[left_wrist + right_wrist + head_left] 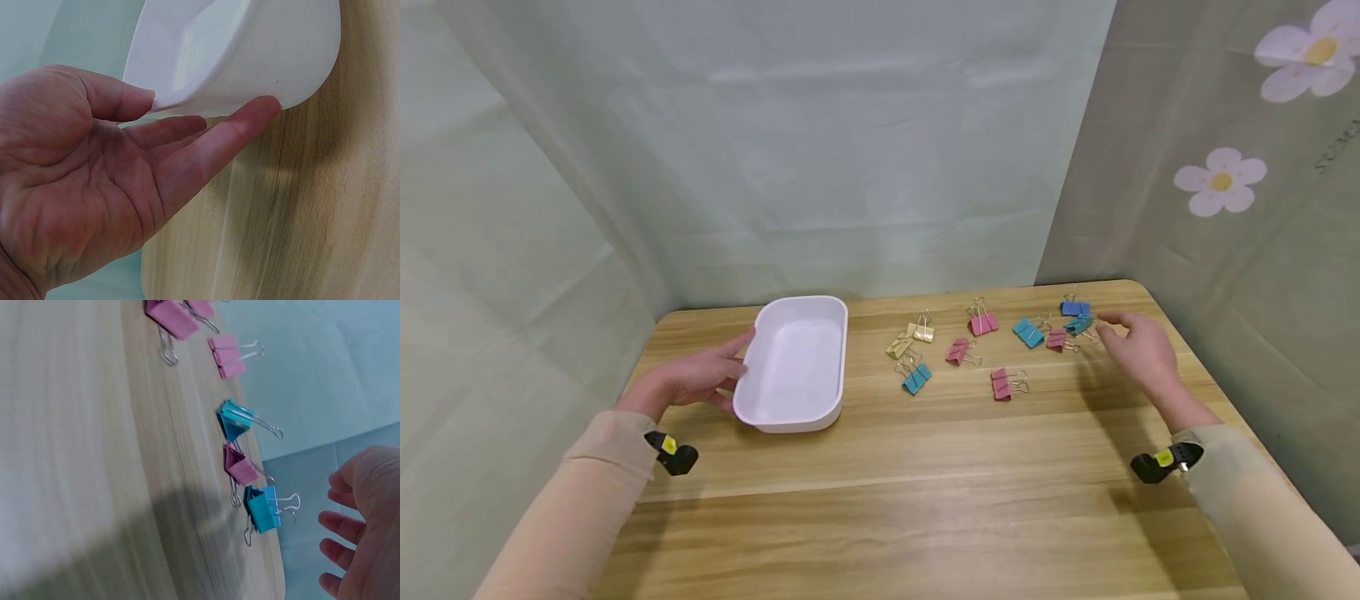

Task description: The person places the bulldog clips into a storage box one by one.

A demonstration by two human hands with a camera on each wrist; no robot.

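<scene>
**Left hand at the tray, right hand by the far-right clips**

The wooden worktop [925,483] fills the near part of the scene, with pale green cloth hung behind it and on the left, and a flowered cloth on the right.

On the left half lies a white tray [831,350], a shallow rounded rectangle with its long side running near to far. The left hand [696,379] lies flat against the tray's left wall; the left wrist view shows the thumb on the rim and straight fingers [244,125] under the wall's outer curve, so the grip is apart, touching and not curled round it.

The right hand [1138,346] hovers over the far right of the worktop, its fingers loosely spread and holding nothing, the grip apart. Its fingertips are just beside a teal clip [1078,325], which lies touching a pink clip [1057,339], with a blue clip [1074,307] just behind them at the far edge.

The other binder clips lie scattered between tray and hand: 1 more teal clip [1028,332], 3 pink ones [983,322] [958,351] [1002,384], a yellow pair [910,337] and a teal one [916,378] nearest the tray.
</scene>
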